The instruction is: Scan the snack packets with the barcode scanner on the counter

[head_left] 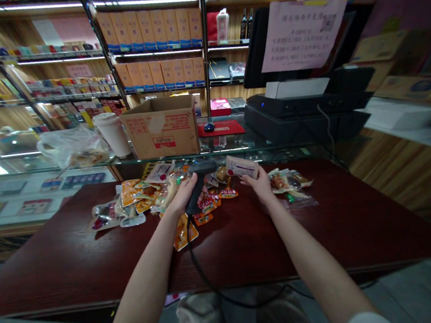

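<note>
My left hand (183, 193) is closed round the handle of a black barcode scanner (195, 187), whose cord hangs down over the table's front edge. The scanner's head points away and to the right. Raised above the table, my right hand (259, 183) grips a pale snack packet (241, 168) with a printed label. Around and beyond my left hand lies a pile of packaged snacks (137, 193), some orange, some clear. Small red and orange sachets (209, 203) lie between my hands. To the right of my right hand are more clear snack packets (290, 180).
A cardboard box (161, 129), a white paper cup (113, 137) and a plastic bag (69, 147) stand on the glass counter behind. At right are a monitor (257, 48) and a black cash register (288, 117). The black cord (209, 281) loops across my lap.
</note>
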`<action>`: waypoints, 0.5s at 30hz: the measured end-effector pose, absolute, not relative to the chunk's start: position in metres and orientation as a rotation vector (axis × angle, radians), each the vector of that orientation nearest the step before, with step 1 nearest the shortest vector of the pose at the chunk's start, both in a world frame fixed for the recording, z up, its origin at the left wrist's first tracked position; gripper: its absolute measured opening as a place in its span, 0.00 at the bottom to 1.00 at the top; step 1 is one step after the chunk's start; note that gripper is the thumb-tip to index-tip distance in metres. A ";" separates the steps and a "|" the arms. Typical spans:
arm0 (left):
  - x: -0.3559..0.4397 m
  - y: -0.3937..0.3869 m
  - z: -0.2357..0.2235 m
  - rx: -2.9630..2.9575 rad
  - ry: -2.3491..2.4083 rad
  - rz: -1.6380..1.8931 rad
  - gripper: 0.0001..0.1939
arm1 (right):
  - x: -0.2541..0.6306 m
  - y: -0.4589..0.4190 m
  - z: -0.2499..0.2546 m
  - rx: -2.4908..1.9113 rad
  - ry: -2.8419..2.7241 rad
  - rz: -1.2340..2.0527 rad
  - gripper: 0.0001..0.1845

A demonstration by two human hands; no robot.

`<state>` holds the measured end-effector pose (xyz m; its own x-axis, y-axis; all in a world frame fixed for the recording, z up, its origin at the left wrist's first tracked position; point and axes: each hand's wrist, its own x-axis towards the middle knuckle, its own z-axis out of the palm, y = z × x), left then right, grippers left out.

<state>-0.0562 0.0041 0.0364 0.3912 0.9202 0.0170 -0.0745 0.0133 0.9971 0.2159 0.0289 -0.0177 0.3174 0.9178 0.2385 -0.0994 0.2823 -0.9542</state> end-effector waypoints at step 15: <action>-0.035 -0.003 0.029 1.266 0.819 0.968 0.36 | 0.192 0.018 -0.011 -0.900 -1.041 1.046 0.29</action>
